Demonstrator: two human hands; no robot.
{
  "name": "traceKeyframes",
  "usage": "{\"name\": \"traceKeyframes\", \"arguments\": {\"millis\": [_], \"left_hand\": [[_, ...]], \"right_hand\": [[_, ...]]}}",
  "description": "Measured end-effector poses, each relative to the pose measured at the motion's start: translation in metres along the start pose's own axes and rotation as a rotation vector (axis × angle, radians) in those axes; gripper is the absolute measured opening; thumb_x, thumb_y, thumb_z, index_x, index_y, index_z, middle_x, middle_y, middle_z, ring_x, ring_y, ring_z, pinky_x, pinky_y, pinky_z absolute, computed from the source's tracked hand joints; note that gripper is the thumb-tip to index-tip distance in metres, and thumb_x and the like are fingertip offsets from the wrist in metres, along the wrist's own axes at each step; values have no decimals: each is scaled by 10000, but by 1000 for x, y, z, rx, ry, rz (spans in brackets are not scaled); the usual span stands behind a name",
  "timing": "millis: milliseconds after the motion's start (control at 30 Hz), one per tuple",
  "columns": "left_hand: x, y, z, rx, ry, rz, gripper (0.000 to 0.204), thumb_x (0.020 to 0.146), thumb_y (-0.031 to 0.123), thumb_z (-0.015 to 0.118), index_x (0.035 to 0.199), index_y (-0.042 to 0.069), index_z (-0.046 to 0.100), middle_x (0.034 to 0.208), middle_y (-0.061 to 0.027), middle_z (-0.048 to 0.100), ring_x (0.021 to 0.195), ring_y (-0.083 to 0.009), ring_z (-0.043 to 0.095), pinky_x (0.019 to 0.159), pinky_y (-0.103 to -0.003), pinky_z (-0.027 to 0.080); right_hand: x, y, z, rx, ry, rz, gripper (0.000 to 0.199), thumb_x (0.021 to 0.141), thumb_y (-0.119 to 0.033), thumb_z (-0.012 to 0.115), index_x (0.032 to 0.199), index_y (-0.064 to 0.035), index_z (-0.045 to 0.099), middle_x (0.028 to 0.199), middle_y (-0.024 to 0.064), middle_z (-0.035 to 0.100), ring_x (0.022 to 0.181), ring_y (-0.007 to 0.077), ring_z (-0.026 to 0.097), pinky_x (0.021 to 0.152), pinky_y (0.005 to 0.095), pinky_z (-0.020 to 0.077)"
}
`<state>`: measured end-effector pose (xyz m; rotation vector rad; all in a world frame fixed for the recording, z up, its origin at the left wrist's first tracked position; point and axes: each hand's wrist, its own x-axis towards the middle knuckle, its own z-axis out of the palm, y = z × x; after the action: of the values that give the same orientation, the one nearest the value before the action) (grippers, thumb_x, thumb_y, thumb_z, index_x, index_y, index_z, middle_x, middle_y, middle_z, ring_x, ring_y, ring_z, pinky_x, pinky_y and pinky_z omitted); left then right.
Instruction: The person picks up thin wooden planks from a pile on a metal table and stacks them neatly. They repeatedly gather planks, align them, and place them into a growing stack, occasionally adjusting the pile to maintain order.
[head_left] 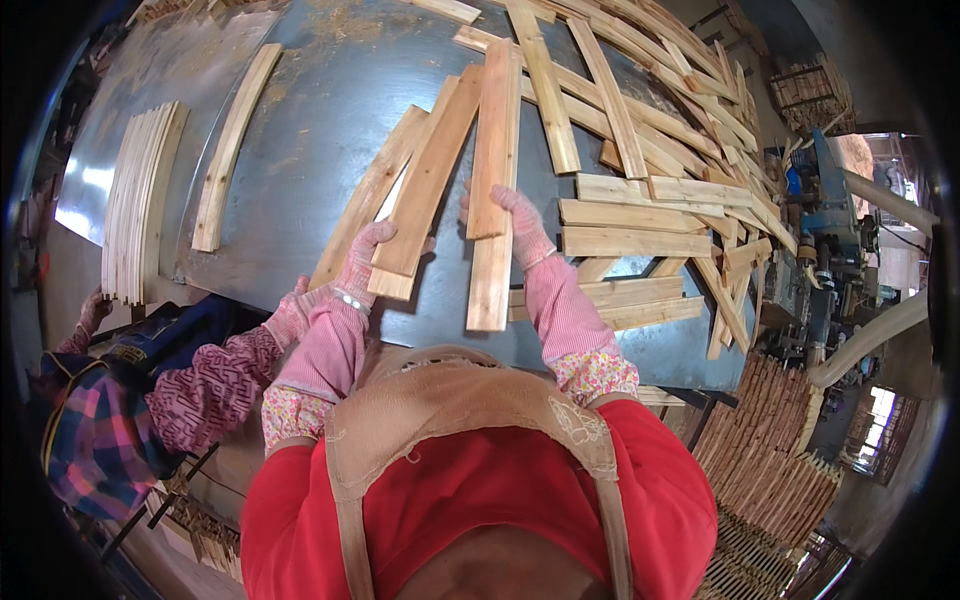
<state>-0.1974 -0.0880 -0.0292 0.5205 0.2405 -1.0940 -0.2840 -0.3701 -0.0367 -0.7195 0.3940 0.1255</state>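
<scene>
My left hand [362, 258], in a pink glove, grips the near end of a pale wooden slat [430, 180] that slants up over the grey metal table [310, 120]. Another slat [370, 190] lies just left of it. My right hand [518, 222], also gloved, holds a straight slat [496, 130] that points away from me. Under that hand lies a further slat [490, 285] whose near end reaches the table's front edge.
A loose heap of slats [650, 150] covers the table's right and far side. A neat stack of thin strips [140, 200] and a single slat [232, 150] lie at the left. A co-worker's gloved hand [290, 315] rests at the table's edge. More stacked wood [770, 450] and machinery [820, 220] stand at the right.
</scene>
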Motion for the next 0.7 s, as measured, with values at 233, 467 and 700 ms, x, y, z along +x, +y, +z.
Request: {"name": "traceKeyframes", "arguments": {"millis": [233, 467, 700], "left_hand": [[16, -20, -32, 136, 362, 29, 564, 975, 301, 599, 1389, -81, 629, 1203, -238, 754, 1116, -375, 737, 1027, -480, 596], [30, 34, -5, 369, 190, -146, 726, 918, 410, 748, 1438, -69, 584, 1247, -223, 747, 1053, -357, 758, 986, -466, 620], [81, 43, -44, -121, 294, -171, 621, 983, 406, 708, 1393, -51, 615, 1200, -241, 750, 983, -364, 765, 874, -506, 660]], "right_hand": [[16, 59, 49, -345, 324, -253, 715, 974, -281, 812, 1525, 31, 480, 1332, 120, 677, 1194, 196, 627, 1077, 342, 502], [47, 76, 38, -537, 411, -160, 654, 1010, -265, 762, 1525, 21, 479, 1354, 140, 672, 1210, 205, 631, 1084, 355, 502], [69, 47, 70, -560, 389, -109, 578, 1027, -267, 735, 1464, 51, 530, 1278, 136, 694, 1143, 192, 627, 1039, 335, 506]]}}
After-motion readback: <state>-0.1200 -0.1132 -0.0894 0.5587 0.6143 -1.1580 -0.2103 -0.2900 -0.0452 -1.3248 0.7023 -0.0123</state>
